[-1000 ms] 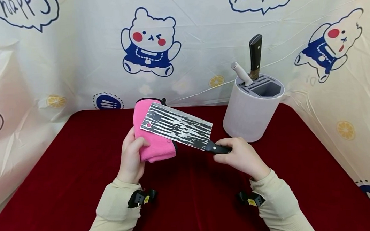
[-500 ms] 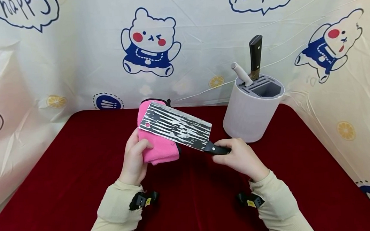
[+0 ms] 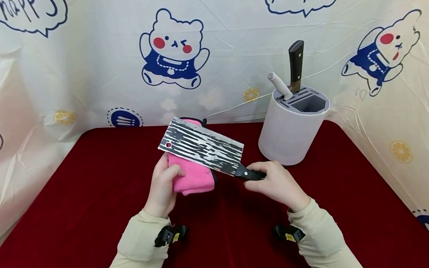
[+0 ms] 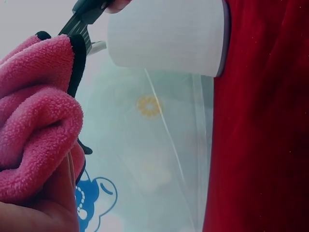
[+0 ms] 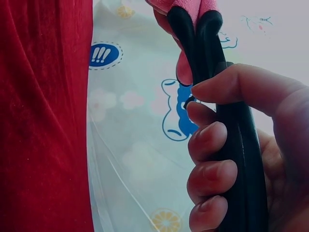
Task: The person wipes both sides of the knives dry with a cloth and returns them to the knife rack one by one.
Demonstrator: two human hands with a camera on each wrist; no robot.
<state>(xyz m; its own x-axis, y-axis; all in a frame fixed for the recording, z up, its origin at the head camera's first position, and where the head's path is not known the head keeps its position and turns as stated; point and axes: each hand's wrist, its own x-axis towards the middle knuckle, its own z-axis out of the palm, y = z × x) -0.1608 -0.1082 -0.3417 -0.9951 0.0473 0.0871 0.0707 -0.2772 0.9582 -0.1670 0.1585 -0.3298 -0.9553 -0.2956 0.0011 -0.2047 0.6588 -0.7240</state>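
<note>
A cleaver with a black-and-white streaked blade slants across the middle of the head view. My right hand grips its black handle, fingers curled round it in the right wrist view. Behind the blade is a folded pink towel with black edging, partly covered by the blade. My left hand holds this towel from its left side, thumb on the front. In the left wrist view the towel bunches up and hides most of the fingers. Whether blade and towel touch at every point cannot be seen.
A white knife block stands at the back right of the dark red tablecloth. A black-handled knife and a white-handled tool stick up from it. A printed curtain hangs behind the table.
My left hand and the towel have moved right and slightly down behind the blade, so the blade's far end now sticks out past the towel's left edge. The cleaver has shifted slightly left.
</note>
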